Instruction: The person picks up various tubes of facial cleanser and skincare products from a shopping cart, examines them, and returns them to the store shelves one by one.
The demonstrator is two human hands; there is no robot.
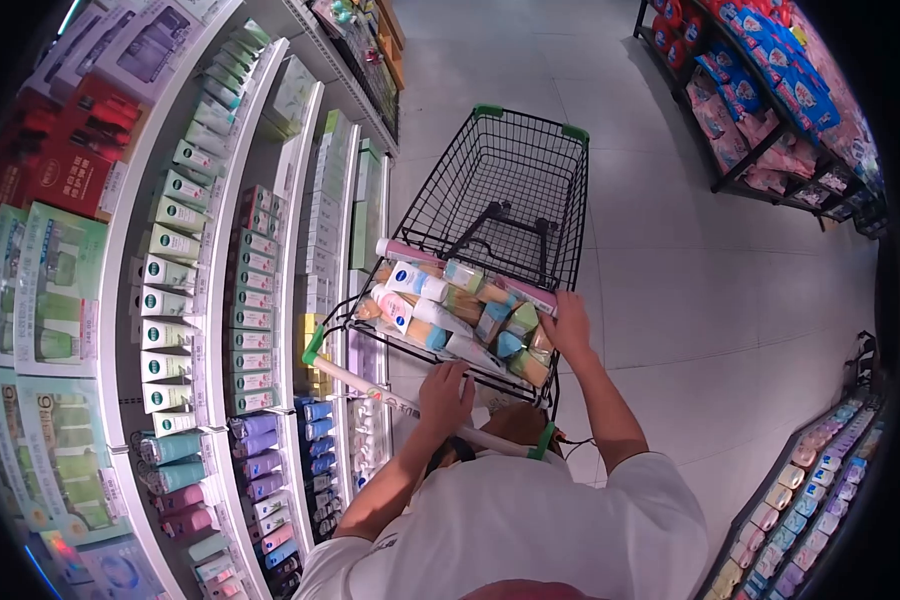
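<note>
The shelves (220, 300) along the left edge hold rows of boxed creams and tubes; their print is too small and warped by the lens to read, and the lowest rows are cut off at the bottom edge. One shopping cart (500, 200) stands beside them on the tiled floor (690, 300). Its big front basket shows only bare wire, while the small upper tray at the near end is heaped with bottles and tubes (450, 310), overlapping too much to count. One white bottle (415, 282) at the tray's left corner carries a round blue logo, not legible. The left hand (446, 397) is closed around the cart's pale handle bar (370, 388), near its middle. The right hand (568, 325) rests on the tray's right corner, fingers against the packed goods; whether it grips anything cannot be told. Two hands, well apart. Racks of packets (770, 100) fill the right edge, partly cut off.
</note>
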